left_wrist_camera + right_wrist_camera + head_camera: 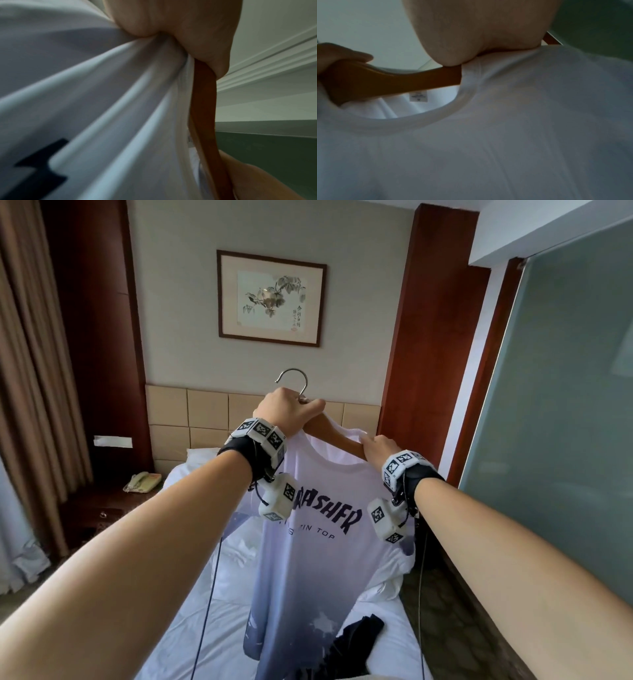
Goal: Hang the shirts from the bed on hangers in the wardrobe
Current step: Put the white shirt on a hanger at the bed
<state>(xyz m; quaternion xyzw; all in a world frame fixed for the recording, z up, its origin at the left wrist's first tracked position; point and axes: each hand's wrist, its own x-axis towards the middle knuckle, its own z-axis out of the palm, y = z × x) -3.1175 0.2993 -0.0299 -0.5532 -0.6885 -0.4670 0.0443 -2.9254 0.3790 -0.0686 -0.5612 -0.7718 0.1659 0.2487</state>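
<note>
Now the white shirt hangs above the bed, threaded on a wooden hanger. Left hand grips the hanger's neck; right hand pinches the shoulder fabric onto its arm. Next, probably, carrying it to the wardrobe, which is unseen.

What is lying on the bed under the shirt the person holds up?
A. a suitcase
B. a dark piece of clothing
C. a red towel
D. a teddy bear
B: a dark piece of clothing lies crumpled on the white bed, just below the hem of the white shirt on the hanger.
</note>
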